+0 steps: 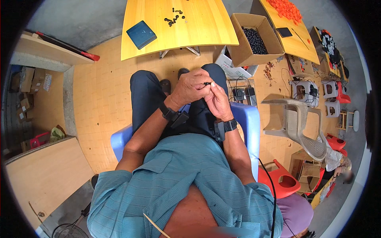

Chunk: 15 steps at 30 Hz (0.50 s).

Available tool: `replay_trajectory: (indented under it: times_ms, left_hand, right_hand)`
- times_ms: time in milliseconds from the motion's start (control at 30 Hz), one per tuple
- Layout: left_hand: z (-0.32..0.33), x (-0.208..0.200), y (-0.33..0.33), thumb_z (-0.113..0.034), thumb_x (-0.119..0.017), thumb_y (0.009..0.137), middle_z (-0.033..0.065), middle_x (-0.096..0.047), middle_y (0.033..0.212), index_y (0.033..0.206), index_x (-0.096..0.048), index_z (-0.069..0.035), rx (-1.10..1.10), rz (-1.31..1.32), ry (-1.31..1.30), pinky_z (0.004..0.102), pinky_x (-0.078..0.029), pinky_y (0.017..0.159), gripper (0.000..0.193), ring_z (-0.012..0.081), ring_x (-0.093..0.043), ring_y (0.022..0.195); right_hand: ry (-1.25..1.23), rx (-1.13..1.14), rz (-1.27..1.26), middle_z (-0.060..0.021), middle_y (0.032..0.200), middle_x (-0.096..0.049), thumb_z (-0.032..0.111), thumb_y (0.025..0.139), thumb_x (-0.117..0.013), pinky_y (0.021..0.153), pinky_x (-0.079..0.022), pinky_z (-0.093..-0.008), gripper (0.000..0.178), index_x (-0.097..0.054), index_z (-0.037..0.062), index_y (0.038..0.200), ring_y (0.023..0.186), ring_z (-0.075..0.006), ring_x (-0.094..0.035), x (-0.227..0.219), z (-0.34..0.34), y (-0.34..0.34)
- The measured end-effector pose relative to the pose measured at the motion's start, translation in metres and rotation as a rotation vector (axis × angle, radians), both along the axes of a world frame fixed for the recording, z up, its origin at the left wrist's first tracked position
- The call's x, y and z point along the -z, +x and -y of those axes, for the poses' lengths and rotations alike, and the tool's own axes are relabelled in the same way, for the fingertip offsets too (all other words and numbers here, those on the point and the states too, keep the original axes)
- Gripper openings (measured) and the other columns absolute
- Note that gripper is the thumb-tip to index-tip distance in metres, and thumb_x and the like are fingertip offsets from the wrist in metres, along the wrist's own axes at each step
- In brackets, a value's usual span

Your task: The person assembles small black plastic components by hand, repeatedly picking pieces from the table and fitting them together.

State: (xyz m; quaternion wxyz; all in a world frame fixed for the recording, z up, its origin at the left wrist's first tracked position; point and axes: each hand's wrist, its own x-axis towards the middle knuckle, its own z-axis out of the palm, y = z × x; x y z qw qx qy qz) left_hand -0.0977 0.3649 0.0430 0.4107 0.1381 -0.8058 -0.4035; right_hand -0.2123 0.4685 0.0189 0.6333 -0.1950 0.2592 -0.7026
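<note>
Small black plastic part (206,83): pinched betw. fingertips of left hand (193,86) & right hand (218,101), above lap (blue plastic chair (249,119)). More black parts (174,17) nr far edge of yellow wooden desk (198,27).

The person wears a teal short-sleeved button shirt (186,174) with fine stripes and a collar, hanging open at the front, over dark navy trousers (149,95) and dark shoes (165,84). A black wristband with a small black device (174,116) clipped to it circles the left wrist. A matching black band with a device (225,127) sits on the right wrist.
</note>
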Motion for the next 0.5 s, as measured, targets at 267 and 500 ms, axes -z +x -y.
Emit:
replay_trajectory:
  times_ms: [267, 500]
  left_hand:
    - [0.002, 0.004, 0.003, -0.002, -0.07, 0.076, 0.0081, -0.065, 0.093, 0.096, -0.068, -0.004, 0.053, 0.098, 0.111, 0.0266, -0.05, 0.064, 0.02, 0.0174, -0.06, 0.07]
    - [0.001, 0.014, -0.006, -0.028, -0.058, 0.094, 0.011, -0.067, 0.078, 0.089, -0.067, 0.0, -0.004, 0.343, 0.334, 0.0293, -0.05, 0.06, 0.029, 0.0192, -0.065, 0.065]
  right_hand:
    - [0.029, 0.046, 0.011, -0.0136, 0.111, -0.065, 0.022, 0.104, -0.047, 0.098, -0.046, -0.0321, 0.035, -0.054, -0.0066, 0.124, 0.106, -0.0205, -0.063, 0.013, 0.003, -0.001]
    - [0.152, -0.06, -0.254, -0.0064, 0.089, -0.063, 0.029, 0.105, -0.045, 0.071, -0.05, -0.0302, 0.032, -0.058, 0.0001, 0.109, 0.074, -0.0155, -0.057, 0.035, 0.008, -0.012]
